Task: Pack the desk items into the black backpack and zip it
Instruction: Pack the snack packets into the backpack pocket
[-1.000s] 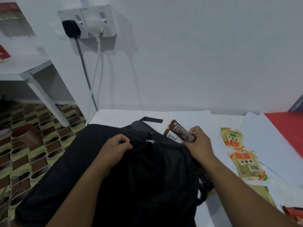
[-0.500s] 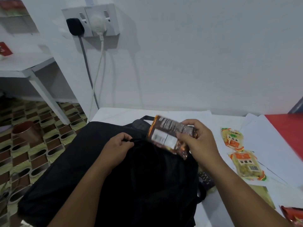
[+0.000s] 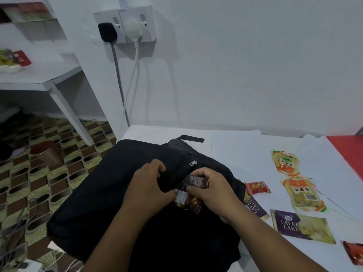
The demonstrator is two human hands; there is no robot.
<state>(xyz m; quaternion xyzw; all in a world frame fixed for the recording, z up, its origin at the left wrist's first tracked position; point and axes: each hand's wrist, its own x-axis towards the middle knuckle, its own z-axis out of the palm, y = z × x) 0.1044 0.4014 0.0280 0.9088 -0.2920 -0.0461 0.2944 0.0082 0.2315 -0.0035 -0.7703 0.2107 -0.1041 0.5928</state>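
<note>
Gripping a brown snack packet (image 3: 191, 190) with the right hand (image 3: 213, 190), fingers curled over its top edge, right at the opening of the black backpack (image 3: 110, 195). Pinching the dark fabric at the rim of that opening with the left hand (image 3: 150, 184), thumb and fingers curled round the cloth, just beside the right hand and nearly touching it. Lying flat across the near left corner of the white counter (image 3: 235, 152), with the backpack's left part hanging past the edge over the patterned floor (image 3: 29, 179). Showing a small metal zip pull (image 3: 193, 163) just behind the hands, and a black strap (image 3: 191, 138) stretched out on the counter behind the bag.

Waiting on the counter to the right of the bag: a small red sweet wrapper (image 3: 257, 187), two yellow-and-orange snack packs (image 3: 285, 160) (image 3: 303, 195) one behind the other, a purple and yellow "Layer Cake" packet (image 3: 302, 226), a second purple packet (image 3: 255, 206) partly tucked under the bag's edge, and a red wrapper (image 3: 353, 255) cut off at the lower right corner. Covering the far right end, a red sheet (image 3: 347, 146).

Standing on the floor at left, a copper-coloured cup (image 3: 46, 152). Fixed on the white wall behind, a double socket (image 3: 125, 24) with a black plug and a white plug, cables hanging down beside a white shelf (image 3: 39, 75).
</note>
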